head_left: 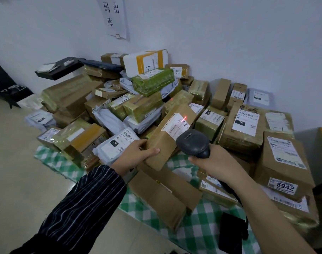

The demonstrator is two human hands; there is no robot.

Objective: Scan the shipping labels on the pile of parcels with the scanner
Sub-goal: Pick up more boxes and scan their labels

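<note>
So, nearest the camera there's a dark striped sleeve (87, 202) on the left arm. A black pouch-looking thing (231, 231) lies on the green-and-white checked tablecloth (202, 233) by the right forearm. A flat cardboard box (165, 193) lies on the cloth just under the hands.

The left hand (136, 154) has its fingers and thumb wrapped round the near end of a long brown parcel (162, 143), holding it up tilted above the table. The right hand (217, 165) is curled tight round the handle of a dark grey handheld scanner (193, 142), just right of that parcel. The scanner's head points at the white shipping label (176, 125) on the parcel's top face, and a red laser spot (184, 118) glows near the label's far corner.

Off to the right sits a tall box with a "5942" sticker (284, 162), and to the left a white poly mailer marked "010" (118, 143). Behind all that, the pile of parcels (142, 107) stacks up against the white wall (229, 43). A green-wrapped parcel (153, 81) and a white foam box with yellow tape (145, 61) sit on top. A paper sign (114, 17) with printed characters hangs above.
</note>
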